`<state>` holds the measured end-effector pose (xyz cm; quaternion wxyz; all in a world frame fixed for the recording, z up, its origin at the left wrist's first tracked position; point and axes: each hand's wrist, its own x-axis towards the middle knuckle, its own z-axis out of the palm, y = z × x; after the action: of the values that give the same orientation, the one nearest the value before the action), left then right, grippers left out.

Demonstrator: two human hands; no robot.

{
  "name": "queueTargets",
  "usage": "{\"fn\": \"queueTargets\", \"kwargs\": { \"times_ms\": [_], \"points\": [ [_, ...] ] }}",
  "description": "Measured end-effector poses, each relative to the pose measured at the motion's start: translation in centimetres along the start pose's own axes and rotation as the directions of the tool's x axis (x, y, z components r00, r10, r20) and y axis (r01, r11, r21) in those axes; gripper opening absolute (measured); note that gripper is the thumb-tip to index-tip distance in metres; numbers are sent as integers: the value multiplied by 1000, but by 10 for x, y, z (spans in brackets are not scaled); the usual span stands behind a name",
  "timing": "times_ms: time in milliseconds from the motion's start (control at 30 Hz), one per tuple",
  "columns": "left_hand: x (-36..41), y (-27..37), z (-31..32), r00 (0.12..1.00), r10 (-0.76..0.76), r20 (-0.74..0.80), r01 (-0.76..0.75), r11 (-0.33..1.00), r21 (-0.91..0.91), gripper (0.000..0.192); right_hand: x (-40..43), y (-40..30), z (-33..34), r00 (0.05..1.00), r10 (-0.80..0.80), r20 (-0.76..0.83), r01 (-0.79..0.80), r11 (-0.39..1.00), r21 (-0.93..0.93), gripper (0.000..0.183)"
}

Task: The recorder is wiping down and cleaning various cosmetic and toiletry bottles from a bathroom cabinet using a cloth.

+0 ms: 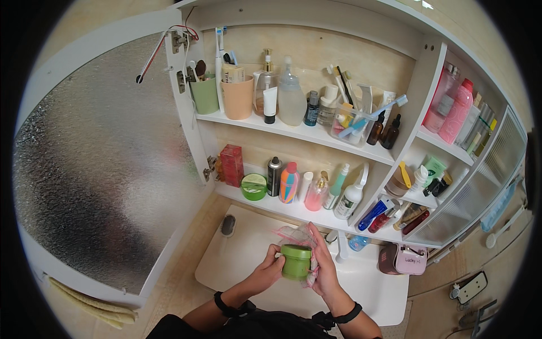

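Over the white washbasin (254, 237), my left hand (269, 269) grips a green lidded jar (296, 263) by its left side. My right hand (325, 267) holds a thin whitish cloth with pink edging (296, 234) against the jar's right side. Part of the cloth is bunched behind the jar and under my right fingers. The lid is on the jar. Above my hands, the lower cabinet shelf (271, 204) carries another round green tub (254, 187), a black spray can (274, 176), a colourful striped bottle (289, 183) and a pink pump bottle (316, 195).
A mirrored cabinet door (110, 169) hangs open at left. The upper shelf (296, 134) bears cups, bottles and a clear toothbrush box (351, 127). Side compartments at right hold more bottles. A hairbrush (228, 225), faucet (341, 248) and pink case (410, 259) are around the basin.
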<state>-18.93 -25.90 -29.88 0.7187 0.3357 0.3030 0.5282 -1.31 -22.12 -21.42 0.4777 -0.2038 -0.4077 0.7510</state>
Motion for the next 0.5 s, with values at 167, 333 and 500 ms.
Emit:
{"fn": "queueTargets", "kwargs": {
  "times_ms": [167, 333, 500],
  "points": [
    [-4, 18, 28, 963, 225, 148, -270, 793, 546, 56, 4, 17, 6, 996, -75, -49, 70, 993, -99, 70],
    [-7, 30, 33, 937, 309, 166, -344, 716, 608, 48, 1, 20, 5, 998, 33, -50, -29, 997, 71, 61],
    [-11, 25, 29, 889, 438, -130, -263, 723, 639, 25, -2, 22, 4, 1000, 13, 10, -14, 999, 36, 57]
  ]
}}
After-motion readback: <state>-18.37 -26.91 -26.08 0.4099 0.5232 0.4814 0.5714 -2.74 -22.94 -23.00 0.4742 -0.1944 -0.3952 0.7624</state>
